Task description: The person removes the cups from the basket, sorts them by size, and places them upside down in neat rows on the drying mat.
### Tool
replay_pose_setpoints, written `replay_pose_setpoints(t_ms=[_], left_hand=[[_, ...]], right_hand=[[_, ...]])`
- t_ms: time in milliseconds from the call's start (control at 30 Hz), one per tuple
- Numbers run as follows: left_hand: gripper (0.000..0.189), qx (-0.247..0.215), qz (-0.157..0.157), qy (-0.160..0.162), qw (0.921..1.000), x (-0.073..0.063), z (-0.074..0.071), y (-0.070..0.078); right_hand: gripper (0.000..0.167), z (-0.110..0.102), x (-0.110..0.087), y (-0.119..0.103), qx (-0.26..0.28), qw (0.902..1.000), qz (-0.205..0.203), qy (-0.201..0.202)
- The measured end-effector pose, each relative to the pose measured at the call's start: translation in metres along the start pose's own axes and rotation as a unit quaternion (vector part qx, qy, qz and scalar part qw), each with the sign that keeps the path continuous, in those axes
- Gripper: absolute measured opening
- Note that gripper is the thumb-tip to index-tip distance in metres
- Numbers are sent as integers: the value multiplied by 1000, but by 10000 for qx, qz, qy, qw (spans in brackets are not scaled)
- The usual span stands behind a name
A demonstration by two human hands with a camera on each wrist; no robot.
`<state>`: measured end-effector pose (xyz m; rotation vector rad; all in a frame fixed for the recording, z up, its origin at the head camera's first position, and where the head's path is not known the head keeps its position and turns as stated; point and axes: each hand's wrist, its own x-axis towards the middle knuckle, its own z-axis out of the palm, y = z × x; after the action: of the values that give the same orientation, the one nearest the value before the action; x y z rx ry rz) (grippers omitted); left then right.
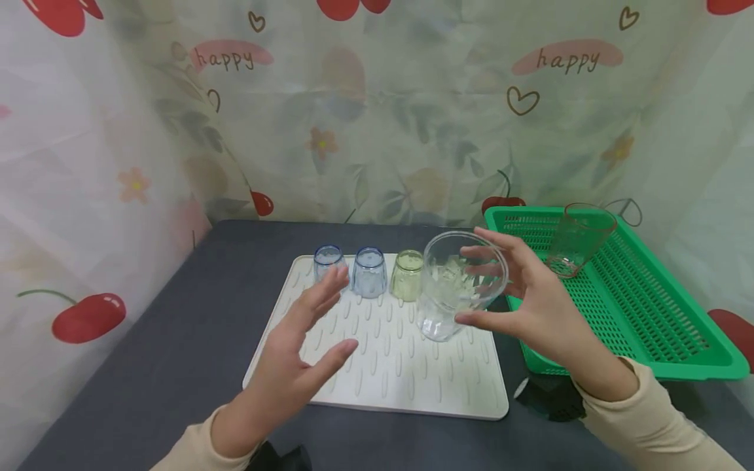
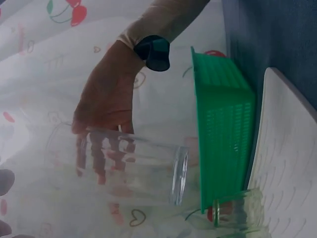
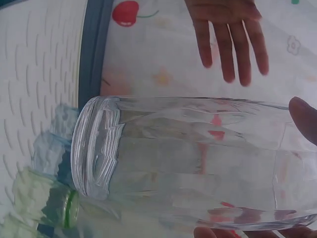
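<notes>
My right hand [image 1: 538,297] grips a large clear drinking glass [image 1: 438,320] near its rim, thumb on the near side and fingers round the far side. The glass is held mouth up, tilted, above the white ridged drying mat [image 1: 377,366]. My left hand [image 1: 291,353] hovers over the mat's left part, fingers extended and holding nothing. Behind it, two blue glasses [image 1: 370,275] and a green glass [image 1: 405,278] stand upside down in a row along the mat's back. Another pale green glass [image 3: 17,228] shows beside them in the right wrist view; the clear glass overlaps it from the head.
A green slotted plastic basket [image 1: 636,320] stands right of the mat, with a pinkish clear glass [image 1: 580,235] leaning in it. The dark tabletop [image 1: 194,340] extends left of the mat. A patterned curtain [image 1: 383,118] encloses the back and sides.
</notes>
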<state>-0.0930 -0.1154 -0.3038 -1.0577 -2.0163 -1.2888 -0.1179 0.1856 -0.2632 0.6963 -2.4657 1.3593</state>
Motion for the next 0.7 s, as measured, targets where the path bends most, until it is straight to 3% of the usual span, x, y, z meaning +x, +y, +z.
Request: replay_pose_setpoints(t_ms=[467,600,700], left_hand=[[85,-497,-863,-972,9903,-13,33,2],[87,-519,-1056,-1079,9872,-16,38,1],[90,-476,-1016,-1056,9881,-18,40,0]], right_hand=[[96,49,-25,4,-22,9969,-200,-755],[94,57,-31,6,92,9957,-230,-896],[93,61,-36,8,117,9952,-267,-936]])
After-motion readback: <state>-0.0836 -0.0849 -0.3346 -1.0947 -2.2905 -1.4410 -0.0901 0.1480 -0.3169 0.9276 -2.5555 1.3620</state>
